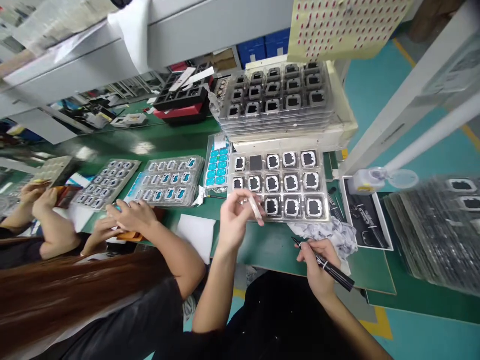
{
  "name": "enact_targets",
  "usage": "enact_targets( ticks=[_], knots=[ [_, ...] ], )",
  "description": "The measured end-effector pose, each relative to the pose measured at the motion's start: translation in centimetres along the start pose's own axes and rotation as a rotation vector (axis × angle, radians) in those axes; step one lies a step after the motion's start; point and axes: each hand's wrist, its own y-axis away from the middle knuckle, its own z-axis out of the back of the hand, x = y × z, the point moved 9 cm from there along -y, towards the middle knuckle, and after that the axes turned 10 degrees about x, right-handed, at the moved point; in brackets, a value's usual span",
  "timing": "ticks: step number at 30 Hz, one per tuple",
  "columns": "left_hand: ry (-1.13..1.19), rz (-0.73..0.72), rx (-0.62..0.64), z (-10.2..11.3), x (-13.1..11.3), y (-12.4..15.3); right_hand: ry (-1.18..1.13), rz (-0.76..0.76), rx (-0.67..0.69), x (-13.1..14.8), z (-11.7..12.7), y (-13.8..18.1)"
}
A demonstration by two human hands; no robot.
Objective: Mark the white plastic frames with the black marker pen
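While the green bench (270, 245) lay crowded, we had the near tray (324, 192) flat before us, nearly every pocket holding a white-framed black part. One top-row pocket (256, 162) showed only a dark square, so we judged the work partway. Our left hand (234, 217) kept a pinching grip on a white strip (256, 207) at the bottom row. Our right hand (317, 262) had its grip closed round a black marker (335, 272), off the tray.
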Motion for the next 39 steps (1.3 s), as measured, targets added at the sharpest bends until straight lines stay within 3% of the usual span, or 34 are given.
enact_targets(
  ticks=[4, 8, 13, 16, 18, 28, 35, 39],
  knots=[
    [0.124, 0.324, -0.007, -1.4, 5.2, 6.3, 0.004, -0.033, 0.025, -0.5, 0.1, 0.3],
    [0.251, 0.417, -0.103, -1.8, 8.2, 10.5, -0.004, -0.046, 0.004, -0.4, 0.3, 0.4],
    [0.436, 0.405, -0.107, -3.1, 10.9, 11.6, -0.030, -0.024, -0.038, 0.0, 0.5, 0.2],
    [0.375, 0.383, -0.141, -2.7, 12.2, 11.0, -0.051, -0.030, -0.029, 0.2, 0.3, 0.2],
    [0.234, 0.341, -0.163, -2.2, 12.1, 10.5, -0.073, -0.032, -0.041, 0.5, 0.3, 0.2],
    [-0.694, 0.120, 0.037, -2.3, 7.7, 10.3, -0.119, 0.001, -0.033, 1.2, -0.6, -0.3],
    [-0.785, 0.171, 0.347, -3.0, 7.5, 9.4, -0.109, -0.003, 0.013, 1.5, -0.8, -0.3],
    [-0.748, 0.192, 0.332, -2.8, 7.5, 8.7, -0.037, -0.048, 0.025, 1.4, -0.9, -0.2]
  ],
)
